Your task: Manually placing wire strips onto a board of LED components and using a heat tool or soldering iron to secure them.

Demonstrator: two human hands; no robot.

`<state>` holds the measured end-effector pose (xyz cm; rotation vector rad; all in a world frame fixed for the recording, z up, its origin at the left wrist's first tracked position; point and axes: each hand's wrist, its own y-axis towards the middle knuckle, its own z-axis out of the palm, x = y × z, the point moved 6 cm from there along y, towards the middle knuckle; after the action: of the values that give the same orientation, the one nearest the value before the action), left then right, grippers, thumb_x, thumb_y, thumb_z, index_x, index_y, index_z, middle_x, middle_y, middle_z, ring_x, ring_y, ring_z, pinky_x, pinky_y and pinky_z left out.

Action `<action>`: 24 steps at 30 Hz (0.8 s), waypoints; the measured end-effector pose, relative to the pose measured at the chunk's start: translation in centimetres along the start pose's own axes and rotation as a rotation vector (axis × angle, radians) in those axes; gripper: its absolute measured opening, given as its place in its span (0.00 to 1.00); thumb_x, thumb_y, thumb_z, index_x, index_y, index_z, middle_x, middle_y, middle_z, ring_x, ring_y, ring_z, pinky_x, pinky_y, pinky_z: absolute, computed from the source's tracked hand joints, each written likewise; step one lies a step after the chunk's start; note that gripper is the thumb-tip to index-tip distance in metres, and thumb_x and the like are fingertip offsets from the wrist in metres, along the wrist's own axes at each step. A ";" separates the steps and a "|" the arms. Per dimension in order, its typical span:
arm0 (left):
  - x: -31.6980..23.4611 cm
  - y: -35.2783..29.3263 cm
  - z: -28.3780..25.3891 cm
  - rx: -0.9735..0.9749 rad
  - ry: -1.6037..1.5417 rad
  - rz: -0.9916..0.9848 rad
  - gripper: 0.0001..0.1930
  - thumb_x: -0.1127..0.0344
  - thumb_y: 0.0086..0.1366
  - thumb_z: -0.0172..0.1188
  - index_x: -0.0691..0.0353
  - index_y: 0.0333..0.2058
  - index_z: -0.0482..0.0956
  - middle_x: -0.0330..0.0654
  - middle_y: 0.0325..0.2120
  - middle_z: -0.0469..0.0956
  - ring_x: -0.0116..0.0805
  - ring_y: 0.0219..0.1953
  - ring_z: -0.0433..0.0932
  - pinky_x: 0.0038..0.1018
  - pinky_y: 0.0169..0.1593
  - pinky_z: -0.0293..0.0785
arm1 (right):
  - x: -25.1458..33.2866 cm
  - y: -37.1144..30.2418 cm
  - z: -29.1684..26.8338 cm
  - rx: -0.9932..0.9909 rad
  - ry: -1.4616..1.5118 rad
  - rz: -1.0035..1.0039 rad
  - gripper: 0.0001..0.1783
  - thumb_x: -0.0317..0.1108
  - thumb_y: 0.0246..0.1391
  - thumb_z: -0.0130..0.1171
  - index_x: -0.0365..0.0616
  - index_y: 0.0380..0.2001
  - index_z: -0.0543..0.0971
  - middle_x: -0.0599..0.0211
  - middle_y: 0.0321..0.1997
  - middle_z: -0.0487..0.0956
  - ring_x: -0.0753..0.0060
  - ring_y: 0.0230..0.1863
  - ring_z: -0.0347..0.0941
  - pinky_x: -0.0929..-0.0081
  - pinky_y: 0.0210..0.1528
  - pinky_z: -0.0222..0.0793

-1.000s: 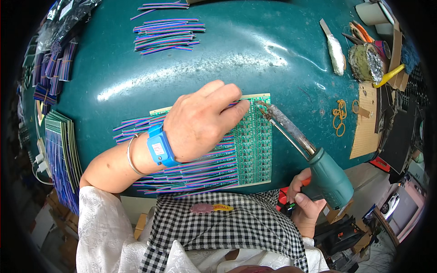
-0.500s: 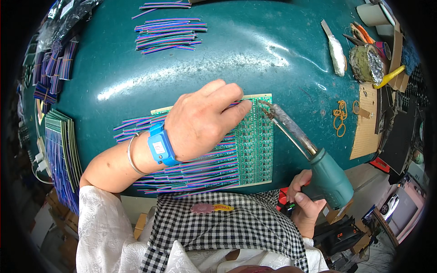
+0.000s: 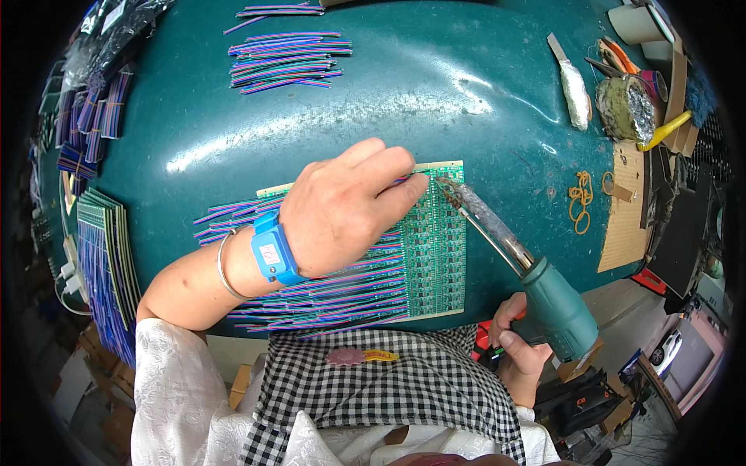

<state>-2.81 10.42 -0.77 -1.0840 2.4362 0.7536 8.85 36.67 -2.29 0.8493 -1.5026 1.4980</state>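
Observation:
A green circuit board panel (image 3: 437, 264) lies on the table before me, with rows of multicoloured ribbon wires (image 3: 342, 291) running off its left side. My left hand (image 3: 342, 203) is over the panel's upper part, fingers closed in a pinch on a ribbon wire whose end shows by the fingertips. In my right hand (image 3: 522, 353) is a green soldering gun (image 3: 561, 307), gripped by its handle at the table's near edge. Its dark tip reaches the panel's upper rows, just right of my left fingertips. My palm hides the wires beneath it.
Loose ribbon wires (image 3: 287, 60) lie at the far side. Wired panels (image 3: 105, 241) stand stacked at the left, below bundled wires (image 3: 93, 116). Rubber bands (image 3: 580, 202), cardboard (image 3: 624, 210), a wrapped blade (image 3: 575, 93) and a foil-lined roll (image 3: 628, 109) sit on the right.
The soldering gun has shifted slightly left and down, its tip coming closer to my left fingertips. My left hand stays nearly in place, still pinching.

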 end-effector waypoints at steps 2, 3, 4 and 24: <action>0.1 0.0 0.0 -0.001 0.002 0.004 0.17 0.77 0.49 0.65 0.67 0.42 0.84 0.43 0.34 0.75 0.39 0.30 0.75 0.33 0.30 0.75 | -0.2 0.0 -0.1 0.028 -0.030 0.001 0.22 0.30 0.37 0.71 0.36 0.33 0.70 0.65 0.21 0.67 0.69 0.18 0.65 0.74 0.20 0.65; 0.0 0.0 0.0 0.000 0.006 0.005 0.17 0.77 0.50 0.65 0.67 0.42 0.84 0.43 0.34 0.75 0.39 0.30 0.75 0.33 0.30 0.75 | -0.5 0.0 -0.3 0.045 -0.054 -0.007 0.22 0.30 0.37 0.71 0.36 0.33 0.70 0.65 0.21 0.67 0.69 0.18 0.66 0.74 0.20 0.65; 0.0 0.0 0.0 -0.001 0.006 0.005 0.17 0.77 0.50 0.65 0.67 0.42 0.84 0.43 0.34 0.75 0.39 0.30 0.75 0.33 0.30 0.75 | -0.7 0.0 -0.5 0.060 -0.074 -0.020 0.22 0.29 0.37 0.71 0.36 0.33 0.70 0.65 0.21 0.67 0.69 0.19 0.66 0.74 0.20 0.65; 0.0 -0.1 0.0 0.021 0.009 0.016 0.19 0.77 0.48 0.65 0.67 0.43 0.84 0.44 0.36 0.76 0.40 0.32 0.76 0.33 0.32 0.76 | 1.1 -0.1 0.5 0.035 0.164 0.046 0.34 0.32 0.41 0.71 0.30 0.53 0.74 0.66 0.21 0.71 0.72 0.21 0.69 0.74 0.26 0.67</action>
<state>-2.69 10.34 -0.80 -1.0634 2.4578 0.7274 8.40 36.25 -1.23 0.6980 -1.3868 1.5915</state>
